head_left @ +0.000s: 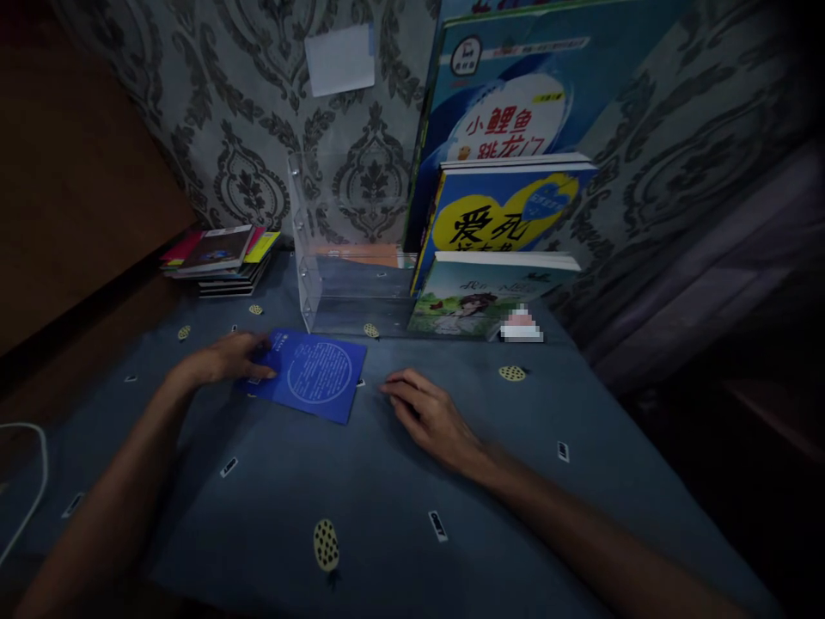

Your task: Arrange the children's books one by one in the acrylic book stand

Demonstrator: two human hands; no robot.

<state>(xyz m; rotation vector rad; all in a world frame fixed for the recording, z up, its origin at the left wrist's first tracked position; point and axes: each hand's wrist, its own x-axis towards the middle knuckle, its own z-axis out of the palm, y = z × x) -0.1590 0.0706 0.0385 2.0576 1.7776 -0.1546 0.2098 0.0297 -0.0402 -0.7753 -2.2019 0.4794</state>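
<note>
One cloth-covered table [387,499] spreads beneath the fingers.
Beyond the fingertips stands a clear rack [302,245] beside upright books [493,215]; right at the left fingertips lies a blue booklet [319,374]. The right hand [435,421] rests near its far edge, fingers loosely bent, close together, empty. The left hand [229,357] has its thumb [264,372] on the cover; whether fingers pinch from beneath cannot be told. Light, flat thumb pressure should steady it without creasing.
</note>
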